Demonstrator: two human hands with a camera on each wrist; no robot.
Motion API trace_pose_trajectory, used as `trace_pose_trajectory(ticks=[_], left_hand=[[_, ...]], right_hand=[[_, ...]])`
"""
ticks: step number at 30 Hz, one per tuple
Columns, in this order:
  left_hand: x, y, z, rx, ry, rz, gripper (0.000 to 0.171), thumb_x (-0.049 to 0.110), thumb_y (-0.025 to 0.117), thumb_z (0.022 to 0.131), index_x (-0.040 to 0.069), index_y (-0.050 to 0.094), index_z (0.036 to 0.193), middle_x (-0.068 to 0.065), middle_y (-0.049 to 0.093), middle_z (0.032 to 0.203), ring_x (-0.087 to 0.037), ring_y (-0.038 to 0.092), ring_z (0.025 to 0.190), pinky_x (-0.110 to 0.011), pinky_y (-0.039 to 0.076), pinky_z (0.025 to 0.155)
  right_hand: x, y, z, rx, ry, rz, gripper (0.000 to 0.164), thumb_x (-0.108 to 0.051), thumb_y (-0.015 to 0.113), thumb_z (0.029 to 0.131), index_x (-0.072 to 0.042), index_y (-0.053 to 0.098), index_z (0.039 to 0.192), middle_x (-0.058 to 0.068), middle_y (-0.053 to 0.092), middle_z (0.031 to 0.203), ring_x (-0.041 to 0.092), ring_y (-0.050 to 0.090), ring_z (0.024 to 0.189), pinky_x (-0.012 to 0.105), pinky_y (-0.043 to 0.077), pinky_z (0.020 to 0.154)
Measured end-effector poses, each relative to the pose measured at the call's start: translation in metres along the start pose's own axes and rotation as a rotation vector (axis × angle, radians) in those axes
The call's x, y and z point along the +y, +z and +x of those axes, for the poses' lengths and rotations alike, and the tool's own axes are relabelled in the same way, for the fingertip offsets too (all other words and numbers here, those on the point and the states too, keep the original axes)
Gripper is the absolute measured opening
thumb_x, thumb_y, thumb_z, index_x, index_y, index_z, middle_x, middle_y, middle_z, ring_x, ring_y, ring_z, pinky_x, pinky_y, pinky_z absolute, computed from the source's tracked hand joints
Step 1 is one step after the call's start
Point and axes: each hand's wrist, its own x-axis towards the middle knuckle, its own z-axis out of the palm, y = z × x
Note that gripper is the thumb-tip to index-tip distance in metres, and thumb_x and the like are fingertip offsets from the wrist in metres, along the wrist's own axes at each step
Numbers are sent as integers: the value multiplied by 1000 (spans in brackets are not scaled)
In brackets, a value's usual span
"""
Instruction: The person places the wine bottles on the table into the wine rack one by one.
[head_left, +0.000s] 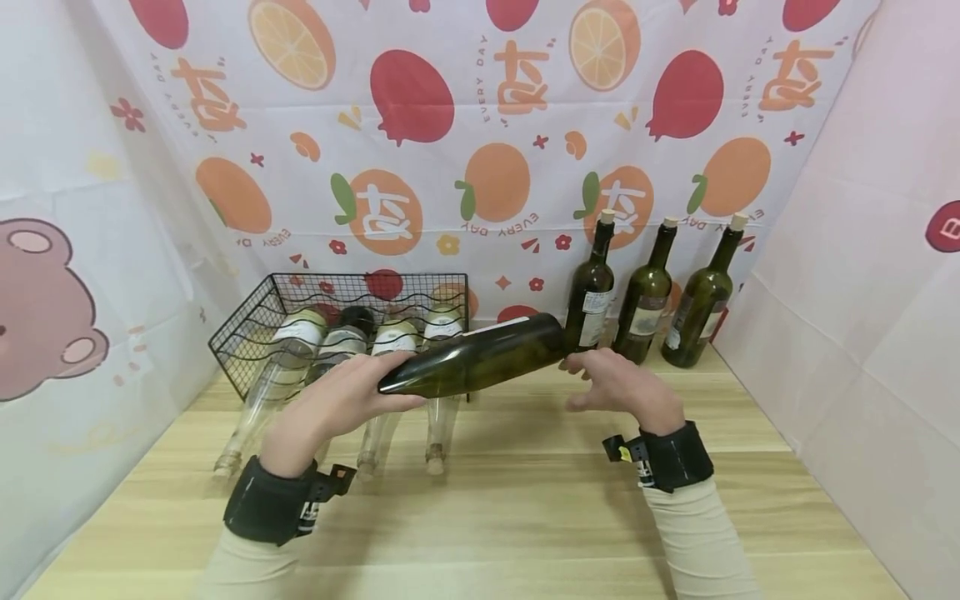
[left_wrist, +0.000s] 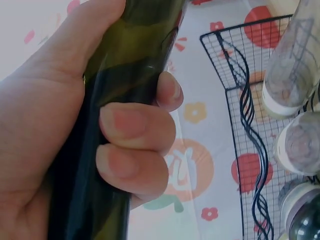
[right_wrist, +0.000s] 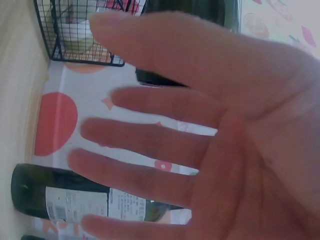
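Note:
My left hand point(head_left: 341, 400) grips a dark green wine bottle point(head_left: 480, 358) around its neck end. The bottle is raised above the table, tilted nearly level, its base pointing right and slightly up. In the left wrist view, curled fingers point(left_wrist: 135, 145) wrap round the dark glass, and the palm hides the bottle mouth. My right hand point(head_left: 622, 387) is just past the bottle's base, its fingers spread with nothing in them. The right wrist view shows the open palm point(right_wrist: 220, 145), with the bottle's base point(right_wrist: 160, 79) beside the thumb.
A black wire rack point(head_left: 243, 333) at the back left holds several corked bottles lying with necks toward me, including a clear bottle point(head_left: 270, 400). Three corked green bottles stand at the back right: one left point(head_left: 591, 292), one middle point(head_left: 645, 308), one right point(head_left: 701, 312). A patterned cloth point(head_left: 480, 108) hangs behind.

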Motion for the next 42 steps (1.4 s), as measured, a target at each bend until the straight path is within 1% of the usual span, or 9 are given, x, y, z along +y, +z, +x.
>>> trace_pose_trajectory(ticks=[4,11,15,18,25,27,31,36,42], left_hand=[[-6,-3,-4,48,4,2,58,45,75,92,13,59,138,1,61,77,-13,49,64,-29,40,62],[-12,-6,-9,80,-23,23,59,48,74,92,14,60,138,0,61,83,-15,50,72,-32,42,66],[-14,-7,-10,104,-9,56,66,48,74,92,9,58,142,-5,69,94,-19,61,84,-42,52,77],[-15,-9,-12,118,-8,70,69,47,74,93,6,56,145,-9,73,103,-22,65,91,-49,54,85],[-19,-17,-19,117,-53,48,73,50,72,94,3,54,147,-19,72,121,-31,70,99,-55,55,88],[-22,-20,-21,124,-57,49,70,49,72,94,3,54,145,-17,74,115,-29,70,91,-51,55,85],[-31,-26,-26,134,-99,73,67,52,70,94,7,56,143,-6,71,93,-18,59,74,-42,51,73],[-46,-34,-31,173,-118,88,65,50,71,95,5,56,140,-7,66,91,-19,58,76,-37,46,68],[-67,-43,-39,217,-126,90,55,46,70,97,8,56,133,-4,58,78,-17,49,65,-31,37,60]], right_hand=[[-1,0,1,-66,-42,57,48,-19,81,89,-6,67,132,15,69,132,37,67,121,45,58,95],[-4,1,0,-83,-45,73,44,-19,81,89,-8,69,131,12,70,131,34,68,119,44,58,94],[-6,3,1,-79,-44,71,44,-21,81,89,-10,70,130,11,71,130,32,68,118,43,58,94],[-6,4,1,-80,-49,75,44,-21,81,89,-9,69,130,11,71,130,34,67,119,44,58,94],[-7,8,2,-81,-45,68,44,-21,82,89,-9,70,130,11,72,127,32,69,116,43,59,92],[-7,8,3,-84,-40,72,44,-21,82,89,-9,70,129,11,72,127,33,68,117,44,59,92],[-8,10,4,-92,-34,80,44,-20,82,88,-9,70,129,12,72,127,34,68,117,44,58,93],[-8,10,4,-88,-29,74,45,-20,82,88,-8,70,129,12,72,126,35,68,117,44,58,93],[-6,8,5,-86,-29,66,45,-21,82,89,-9,69,130,12,72,127,34,68,118,44,58,93]])
